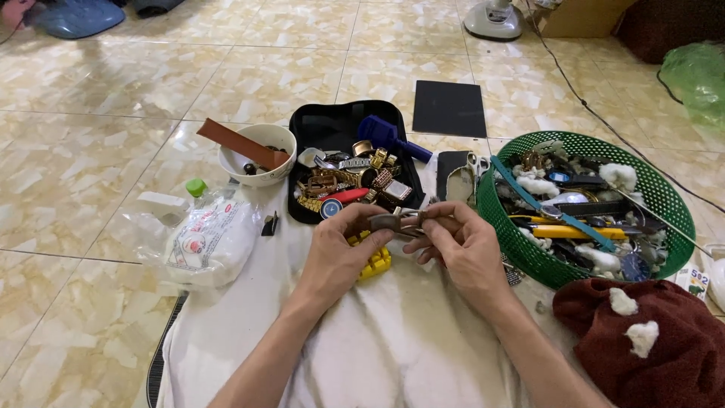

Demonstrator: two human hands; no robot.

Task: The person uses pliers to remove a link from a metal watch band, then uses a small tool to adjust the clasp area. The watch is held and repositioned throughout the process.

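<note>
Pinching a watch strap [394,221], left hand [340,253], right hand [466,248], fingertips meeting

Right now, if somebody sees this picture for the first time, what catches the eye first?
Most likely the two hands at centre, left hand and right hand, pinching a small metal watch part over a white cloth. Behind them lies an open black case of watch pieces; a green basket stands to the right.

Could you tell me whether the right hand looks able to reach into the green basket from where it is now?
Probably yes: the right hand is just beside the green basket, whose open top faces up, though both hands grip a small metal piece.
</note>
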